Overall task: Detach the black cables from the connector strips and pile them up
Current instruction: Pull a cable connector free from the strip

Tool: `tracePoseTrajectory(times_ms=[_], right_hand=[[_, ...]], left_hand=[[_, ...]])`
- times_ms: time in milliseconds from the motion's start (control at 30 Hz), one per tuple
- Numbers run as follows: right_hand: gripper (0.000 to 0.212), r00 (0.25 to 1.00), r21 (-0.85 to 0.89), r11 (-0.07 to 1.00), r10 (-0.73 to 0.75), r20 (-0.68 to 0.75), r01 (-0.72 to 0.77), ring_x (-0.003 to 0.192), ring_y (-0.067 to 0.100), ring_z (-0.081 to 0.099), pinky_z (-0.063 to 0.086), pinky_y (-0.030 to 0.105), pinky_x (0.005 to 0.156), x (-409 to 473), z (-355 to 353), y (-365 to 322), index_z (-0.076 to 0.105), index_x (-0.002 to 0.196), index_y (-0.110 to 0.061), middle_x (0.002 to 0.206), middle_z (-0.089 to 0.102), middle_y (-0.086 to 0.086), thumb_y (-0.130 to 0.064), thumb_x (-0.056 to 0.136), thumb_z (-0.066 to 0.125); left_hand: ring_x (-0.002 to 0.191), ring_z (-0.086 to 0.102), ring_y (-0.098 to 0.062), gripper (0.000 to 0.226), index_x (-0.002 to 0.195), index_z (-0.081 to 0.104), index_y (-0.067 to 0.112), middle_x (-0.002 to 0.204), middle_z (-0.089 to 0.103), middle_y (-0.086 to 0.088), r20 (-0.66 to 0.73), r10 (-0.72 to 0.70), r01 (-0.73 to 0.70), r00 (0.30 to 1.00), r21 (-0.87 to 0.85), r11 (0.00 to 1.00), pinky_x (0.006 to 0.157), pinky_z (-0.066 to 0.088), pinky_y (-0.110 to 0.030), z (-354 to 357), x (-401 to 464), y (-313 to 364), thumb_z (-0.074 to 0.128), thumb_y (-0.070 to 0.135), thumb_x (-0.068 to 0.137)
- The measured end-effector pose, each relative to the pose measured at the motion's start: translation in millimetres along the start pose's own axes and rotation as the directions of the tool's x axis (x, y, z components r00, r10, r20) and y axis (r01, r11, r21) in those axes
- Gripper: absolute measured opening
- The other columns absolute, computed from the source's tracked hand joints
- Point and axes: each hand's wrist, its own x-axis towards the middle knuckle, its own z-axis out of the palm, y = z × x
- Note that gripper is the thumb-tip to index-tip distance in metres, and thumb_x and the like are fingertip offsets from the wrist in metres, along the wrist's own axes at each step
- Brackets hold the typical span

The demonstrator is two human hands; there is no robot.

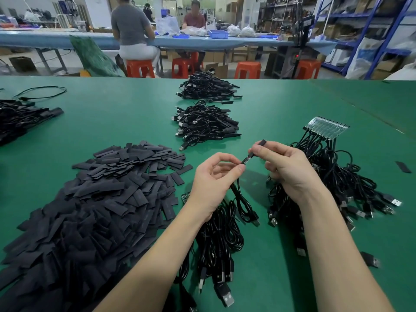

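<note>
Two hands meet above the green bench (281, 104), both gripping one black cable (242, 199). The left hand (212, 176) pinches the cable just below its small end piece between thumb and forefinger; the right hand (286, 164) pinches a short black sleeve (261, 144) at that same end, its other fingers curled. From the hands the cable hangs down to a loose bundle of black cables (216, 244) lying under the left forearm, USB plugs pointing toward the viewer. Right of the hands and partly hidden by the right wrist lies a tangle of cables (333, 181) attached to a clear connector strip (326, 128) at its far end. Left of the hands spreads a broad heap of flat black sleeves (101, 210). Beyond the hands sit two piles of finished cables, one nearer (206, 126) and one farther (208, 87). Far left of the hands, another dark pile (20, 120) reaches the frame edge. Past the bench, two people sit on red stools (140, 68) at a blue table (56, 39).
</note>
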Motion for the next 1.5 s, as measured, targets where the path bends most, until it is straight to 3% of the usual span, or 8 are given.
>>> tracePoseTrajectory(times_ms=[133, 467, 733, 1000, 1167, 1267, 1400, 1500], right_hand=[[0.053, 1.000, -0.036, 0.999, 0.012, 0.028, -0.011, 0.054, 0.008, 0.030, 0.027, 0.014, 0.044, 1, -1, 0, 0.081, 0.097, -0.020, 0.096, 0.068, 0.004, -0.052, 0.056, 0.088], [0.041, 0.984, -0.014, 0.999, 0.042, 0.173, -0.040, 0.051, 0.008, 0.025, 0.025, 0.014, 0.043, -2, -1, -3, 0.081, 0.093, -0.026, 0.098, 0.077, 0.001, -0.046, 0.059, 0.088], [0.043, 0.983, -0.019, 1.000, 0.026, 0.179, -0.023, 0.052, 0.009, 0.024, 0.024, 0.015, 0.044, -1, 1, 1, 0.080, 0.092, -0.026, 0.096, 0.071, 0.007, -0.050, 0.058, 0.089], [0.047, 0.976, -0.088, 0.995, 0.066, 0.206, -0.049, 0.055, 0.012, 0.022, 0.020, 0.019, 0.045, -1, 5, 1, 0.080, 0.094, -0.025, 0.090, 0.048, 0.011, -0.053, 0.056, 0.089], [0.046, 0.984, -0.030, 0.999, -0.006, 0.175, 0.012, 0.054, 0.013, 0.026, 0.025, 0.019, 0.046, -4, 9, -3, 0.072, 0.113, -0.035, 0.091, 0.077, 0.006, -0.042, 0.070, 0.089], [0.034, 0.987, -0.059, 0.994, -0.080, 0.137, 0.089, 0.053, 0.012, 0.029, 0.031, 0.016, 0.047, -6, 12, -4, 0.072, 0.114, -0.038, 0.083, 0.077, 0.006, -0.032, 0.081, 0.082], [0.025, 0.987, -0.082, 0.987, -0.133, 0.089, 0.140, 0.047, 0.004, 0.036, 0.033, 0.011, 0.047, -7, 17, -4, 0.078, 0.105, -0.033, 0.080, 0.075, 0.014, -0.029, 0.081, 0.083], [0.024, 0.987, -0.060, 0.986, -0.152, 0.052, 0.155, 0.045, 0.004, 0.034, 0.032, 0.011, 0.046, -7, 20, -1, 0.078, 0.107, -0.025, 0.081, 0.078, 0.007, -0.027, 0.084, 0.081]], left_hand=[[0.075, 0.066, -0.005, 0.015, 0.081, 0.073, 0.022, 0.077, 0.072, 0.008, -0.013, 0.032, -0.032, 0.999, 0.022, 0.999, 0.076, 0.051, -0.014, 0, -1, -1, 0.081, 0.008, 0.083], [0.079, 0.068, -0.007, 0.012, 0.083, 0.075, 0.018, 0.081, 0.075, 0.004, 0.018, 0.014, -0.014, 1.000, -0.006, 1.000, 0.077, 0.052, -0.015, -2, -2, 0, 0.081, 0.007, 0.082], [0.077, 0.066, -0.010, 0.016, 0.088, 0.067, 0.016, 0.080, 0.072, -0.004, 0.046, -0.074, 0.078, 0.996, -0.102, 0.992, 0.077, 0.050, -0.016, -2, -2, 4, 0.075, 0.003, 0.087], [0.080, 0.067, -0.010, 0.014, 0.087, 0.071, 0.012, 0.082, 0.074, -0.001, -0.006, -0.028, 0.027, 1.000, -0.104, 0.994, 0.078, 0.051, -0.016, -3, -2, 3, 0.079, 0.002, 0.082], [0.080, 0.068, -0.008, 0.013, 0.085, 0.072, 0.017, 0.082, 0.075, 0.000, 0.001, -0.049, 0.048, 0.999, -0.162, 0.986, 0.078, 0.051, -0.016, -3, -1, 3, 0.080, 0.007, 0.081], [0.082, 0.069, -0.009, 0.017, 0.083, 0.073, 0.020, 0.083, 0.075, 0.000, 0.002, -0.039, 0.039, 0.999, -0.168, 0.985, 0.079, 0.051, -0.016, -3, 0, 2, 0.079, 0.004, 0.082], [0.081, 0.069, -0.008, 0.015, 0.085, 0.073, 0.016, 0.083, 0.076, 0.000, -0.043, -0.030, 0.023, 0.999, -0.169, 0.985, 0.078, 0.052, -0.016, -4, 1, 1, 0.080, 0.004, 0.081], [0.083, 0.070, -0.010, 0.014, 0.086, 0.074, 0.016, 0.086, 0.076, -0.003, -0.087, -0.036, 0.021, 0.996, -0.170, 0.985, 0.080, 0.052, -0.018, -4, 1, 0, 0.081, 0.005, 0.080]])
